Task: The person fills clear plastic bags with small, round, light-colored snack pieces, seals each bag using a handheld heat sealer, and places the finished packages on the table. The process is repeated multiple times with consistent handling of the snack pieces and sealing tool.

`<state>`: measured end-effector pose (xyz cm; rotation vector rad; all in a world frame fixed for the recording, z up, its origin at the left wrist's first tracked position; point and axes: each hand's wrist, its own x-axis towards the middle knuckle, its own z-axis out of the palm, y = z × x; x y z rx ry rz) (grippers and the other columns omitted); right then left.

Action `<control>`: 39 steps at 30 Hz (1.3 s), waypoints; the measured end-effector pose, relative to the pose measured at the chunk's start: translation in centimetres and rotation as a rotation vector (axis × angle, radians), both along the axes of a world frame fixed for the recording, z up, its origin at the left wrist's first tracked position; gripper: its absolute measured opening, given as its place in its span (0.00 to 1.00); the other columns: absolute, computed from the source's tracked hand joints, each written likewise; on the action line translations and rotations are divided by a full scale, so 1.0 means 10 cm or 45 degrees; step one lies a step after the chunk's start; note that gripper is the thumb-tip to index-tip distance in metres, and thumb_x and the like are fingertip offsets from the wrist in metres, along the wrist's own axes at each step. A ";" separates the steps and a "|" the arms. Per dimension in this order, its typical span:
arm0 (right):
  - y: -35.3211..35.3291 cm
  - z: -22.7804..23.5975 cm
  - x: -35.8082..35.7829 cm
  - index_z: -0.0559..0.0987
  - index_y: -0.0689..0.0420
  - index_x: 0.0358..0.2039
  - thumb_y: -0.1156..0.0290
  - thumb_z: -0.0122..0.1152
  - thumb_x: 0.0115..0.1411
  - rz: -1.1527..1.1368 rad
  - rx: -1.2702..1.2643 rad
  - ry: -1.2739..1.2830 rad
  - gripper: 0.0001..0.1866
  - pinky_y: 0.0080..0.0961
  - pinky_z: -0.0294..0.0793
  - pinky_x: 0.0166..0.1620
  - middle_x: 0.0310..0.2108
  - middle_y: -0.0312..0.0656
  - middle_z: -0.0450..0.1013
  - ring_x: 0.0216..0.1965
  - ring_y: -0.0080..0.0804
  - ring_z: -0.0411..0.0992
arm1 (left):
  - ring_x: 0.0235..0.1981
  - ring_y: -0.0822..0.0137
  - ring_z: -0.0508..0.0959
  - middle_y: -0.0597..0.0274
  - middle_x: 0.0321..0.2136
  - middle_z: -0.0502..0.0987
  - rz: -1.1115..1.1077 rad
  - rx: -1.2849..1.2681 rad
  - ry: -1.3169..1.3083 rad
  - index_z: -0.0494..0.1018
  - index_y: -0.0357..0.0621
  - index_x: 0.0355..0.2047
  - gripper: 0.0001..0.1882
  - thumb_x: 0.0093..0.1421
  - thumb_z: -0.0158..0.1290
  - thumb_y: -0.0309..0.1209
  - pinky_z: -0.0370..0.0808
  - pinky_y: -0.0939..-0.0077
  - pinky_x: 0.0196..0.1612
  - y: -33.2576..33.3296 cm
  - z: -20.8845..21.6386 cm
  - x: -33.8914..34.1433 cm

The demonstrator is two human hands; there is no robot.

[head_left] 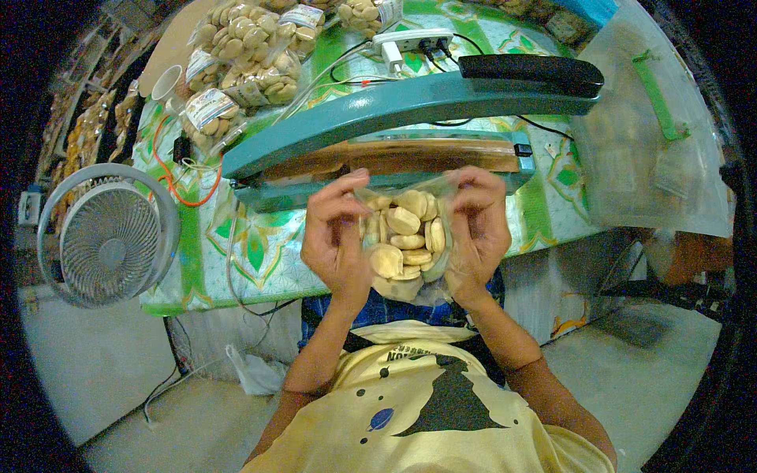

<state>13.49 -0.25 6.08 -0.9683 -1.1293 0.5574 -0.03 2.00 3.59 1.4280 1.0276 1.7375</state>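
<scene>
A clear plastic bag of round, pale cookies hangs between my two hands at the table's front edge. My left hand pinches its upper left corner, and my right hand grips the upper right corner. Just beyond the bag's top edge lies a teal impulse sealer. Its long arm with a black handle is raised above the base, where a brown strip runs lengthwise. Whether the bag's mouth touches the base, I cannot tell.
Several filled cookie bags are heaped at the back left beside a white cup. A white power strip with plugs and cables sits behind the sealer. A grey fan stands at the left, and a translucent plastic sheet lies at the right.
</scene>
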 end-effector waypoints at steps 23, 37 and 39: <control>-0.41 0.14 0.11 0.81 0.63 0.36 0.78 0.64 0.53 0.114 -0.117 -0.324 0.09 0.38 0.70 0.54 0.43 0.47 0.73 0.46 0.39 0.71 | 0.34 0.66 0.66 0.66 0.30 0.68 -0.014 -0.072 0.444 0.82 0.44 0.34 0.09 0.52 0.63 0.32 0.66 0.71 0.39 -0.44 0.21 -0.18; 0.00 0.28 0.36 0.84 0.57 0.28 0.79 0.71 0.45 0.309 -0.063 -0.398 0.08 0.49 0.57 0.63 0.35 0.41 0.79 0.43 0.37 0.76 | 0.46 0.57 0.80 0.54 0.41 0.81 -0.393 0.338 0.350 0.81 0.41 0.30 0.07 0.48 0.62 0.22 0.70 0.53 0.55 0.06 0.46 -0.39; -0.01 0.29 0.40 0.84 0.57 0.28 0.79 0.72 0.44 0.285 0.028 -0.412 0.08 0.50 0.57 0.63 0.35 0.40 0.79 0.42 0.36 0.76 | 0.46 0.58 0.80 0.55 0.40 0.82 -0.402 0.397 0.513 0.81 0.41 0.30 0.07 0.48 0.63 0.22 0.70 0.53 0.55 0.08 0.42 -0.43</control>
